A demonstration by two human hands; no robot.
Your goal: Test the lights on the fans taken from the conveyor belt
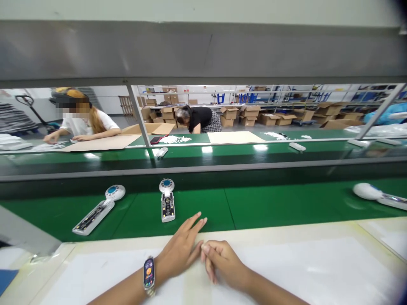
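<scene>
Resting flat, the left hand (182, 250) has its fingers (195, 224) extended, holding nothing; the right hand (222, 260) has its fingers (208, 254) curled, empty. Just beyond the fingertips, an open handset (167, 201) lies on the green belt (286, 203), past the desk (302, 271) edge.

Device (167, 200) on belt (270, 203) lies just beyond left hand (181, 250)

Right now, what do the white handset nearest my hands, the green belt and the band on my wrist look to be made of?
The handset looks like glossy white moulded plastic, its open back showing what seems a circuit board. The belt looks like smooth green rubber or PVC; it mirrors the ceiling lights. The band by the left hand has a lit glass-like screen; its strap looks metallic, though I can't be sure.
</scene>
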